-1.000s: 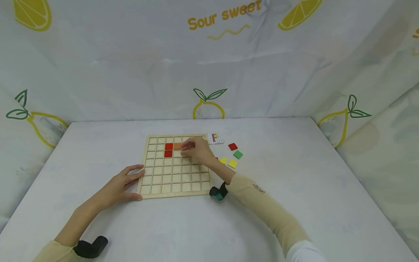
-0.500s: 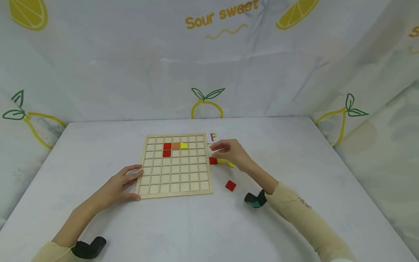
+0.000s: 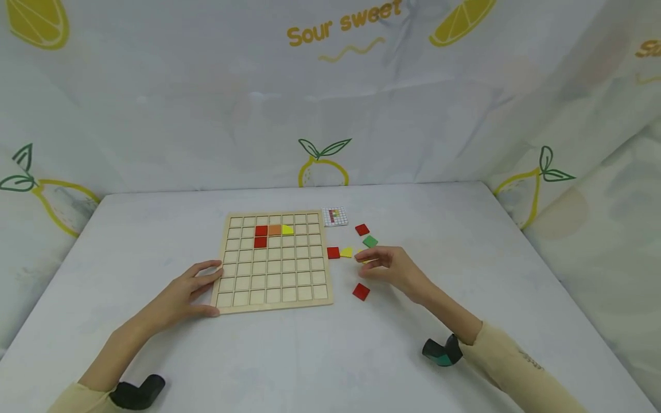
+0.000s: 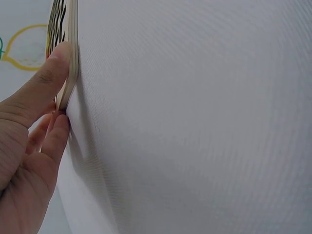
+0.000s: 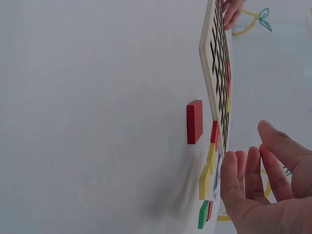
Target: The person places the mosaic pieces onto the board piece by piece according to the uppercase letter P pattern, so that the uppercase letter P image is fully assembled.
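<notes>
A wooden grid board (image 3: pixel 289 264) lies on the white table. My left hand (image 3: pixel 186 289) rests at its left side, thumb by the near corner and fingers along the edge. Set in the board's cells are two red tiles, an orange tile (image 3: pixel 275 230) and a yellow tile with one rounded side (image 3: pixel 287 230). My right hand (image 3: pixel 392 269) hovers right of the board, thumb and fingers apart with nothing between them, and partly hides another yellow tile (image 5: pixel 204 183). Beside that lie a yellow tile (image 3: pixel 346 252) and a red tile (image 3: pixel 333 253).
A small pattern card (image 3: pixel 335 217) lies at the board's far right corner. Farther back on the right are a green tile (image 3: pixel 370 241) and a red one (image 3: pixel 362 229). Another red tile (image 3: pixel 361 291) lies nearer the front. A lemon-print cloth (image 3: pixel 206 115) hangs behind.
My right hand has moved off the board to the right and toward the front, over the loose tiles. A yellow tile now shows beside the orange one. My left hand stays put.
</notes>
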Demonstrator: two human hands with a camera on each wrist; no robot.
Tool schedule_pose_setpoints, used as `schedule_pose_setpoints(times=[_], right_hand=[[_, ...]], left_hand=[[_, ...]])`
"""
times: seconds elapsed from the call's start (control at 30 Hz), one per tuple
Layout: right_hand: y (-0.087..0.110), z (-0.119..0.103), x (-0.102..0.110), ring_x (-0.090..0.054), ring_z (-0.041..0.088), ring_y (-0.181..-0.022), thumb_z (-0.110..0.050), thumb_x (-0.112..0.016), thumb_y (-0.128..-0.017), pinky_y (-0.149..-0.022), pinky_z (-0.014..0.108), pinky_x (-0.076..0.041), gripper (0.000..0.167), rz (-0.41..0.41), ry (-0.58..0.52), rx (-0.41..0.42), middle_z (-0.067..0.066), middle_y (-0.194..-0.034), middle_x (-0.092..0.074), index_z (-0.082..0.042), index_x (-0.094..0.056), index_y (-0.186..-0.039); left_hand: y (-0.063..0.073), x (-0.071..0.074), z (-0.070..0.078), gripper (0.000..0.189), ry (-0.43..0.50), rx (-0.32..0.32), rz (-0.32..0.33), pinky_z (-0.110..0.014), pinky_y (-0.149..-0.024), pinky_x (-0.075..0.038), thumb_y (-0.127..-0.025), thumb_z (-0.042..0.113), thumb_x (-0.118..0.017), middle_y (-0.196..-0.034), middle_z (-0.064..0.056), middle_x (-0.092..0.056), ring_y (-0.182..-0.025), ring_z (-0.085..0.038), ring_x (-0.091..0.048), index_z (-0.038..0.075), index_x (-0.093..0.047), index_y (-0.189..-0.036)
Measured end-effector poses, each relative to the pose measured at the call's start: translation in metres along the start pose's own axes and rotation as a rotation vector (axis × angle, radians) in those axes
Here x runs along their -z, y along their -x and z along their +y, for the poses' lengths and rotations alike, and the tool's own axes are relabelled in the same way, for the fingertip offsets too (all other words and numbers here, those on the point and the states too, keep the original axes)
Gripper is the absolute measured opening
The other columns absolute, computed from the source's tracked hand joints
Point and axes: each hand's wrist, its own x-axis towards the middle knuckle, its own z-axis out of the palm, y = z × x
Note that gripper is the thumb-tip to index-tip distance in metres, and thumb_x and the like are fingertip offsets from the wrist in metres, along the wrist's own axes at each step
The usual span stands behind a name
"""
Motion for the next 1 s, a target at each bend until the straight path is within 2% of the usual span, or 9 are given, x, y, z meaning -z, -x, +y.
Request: schedule_pose_setpoints(times=[0.13,0.4,0.67,0.83,1.0], right_hand=[[0.019,0.008,0.006,-0.064,0.024,-0.098,-0.009,-0.069,-0.089,-0.083,0.021,-0.056,0.034,0.008,-0.012,0.012,0.018,-0.117,-0.064,0.002,-0.062,-0.12],[0.045,0.02,0.006,-0.065,0.022,-0.097,-0.011,-0.073,-0.086,-0.081,0.019,-0.056,0.036,0.059,-0.029,-0.04,0.014,-0.115,-0.066,0.0,-0.064,-0.118],[0.045,0.028,-0.008,-0.066,0.021,-0.092,-0.007,-0.073,-0.085,-0.079,0.019,-0.057,0.036,0.034,-0.091,-0.022,0.017,-0.116,-0.065,0.003,-0.063,-0.118],[0.041,0.028,-0.015,-0.065,0.019,-0.088,-0.006,-0.076,-0.082,-0.075,0.018,-0.058,0.035,0.088,-0.029,-0.026,0.013,-0.111,-0.066,0.0,-0.066,-0.114],[0.038,0.026,-0.022,-0.064,0.015,-0.081,-0.007,-0.08,-0.078,-0.072,0.015,-0.056,0.034,0.158,0.105,-0.019,0.006,-0.103,-0.068,-0.004,-0.068,-0.11]], left_hand=[[-0.001,-0.001,0.0,0.081,0.024,0.002,-0.01,-0.038,-0.096,-0.046,-0.069,0.01,-0.083,-0.144,-0.025,-0.032,-0.127,-0.046,-0.041,-0.018,-0.042,-0.133],[-0.001,-0.001,0.002,0.083,0.047,0.024,-0.02,-0.037,-0.097,-0.046,-0.069,0.012,-0.083,-0.145,-0.025,-0.03,-0.126,-0.045,-0.043,-0.018,-0.041,-0.134],[0.001,-0.001,0.001,0.083,0.016,0.0,-0.017,-0.033,-0.097,-0.046,-0.071,0.018,-0.082,-0.146,-0.024,-0.031,-0.127,-0.045,-0.041,-0.017,-0.042,-0.134],[0.001,-0.002,-0.001,0.083,0.037,0.002,-0.022,-0.035,-0.098,-0.046,-0.071,0.019,-0.082,-0.147,-0.024,-0.03,-0.126,-0.044,-0.041,-0.018,-0.041,-0.134],[0.001,-0.001,0.0,0.083,0.072,0.02,-0.027,-0.037,-0.098,-0.045,-0.072,0.018,-0.082,-0.148,-0.024,-0.028,-0.127,-0.044,-0.04,-0.017,-0.041,-0.135]])
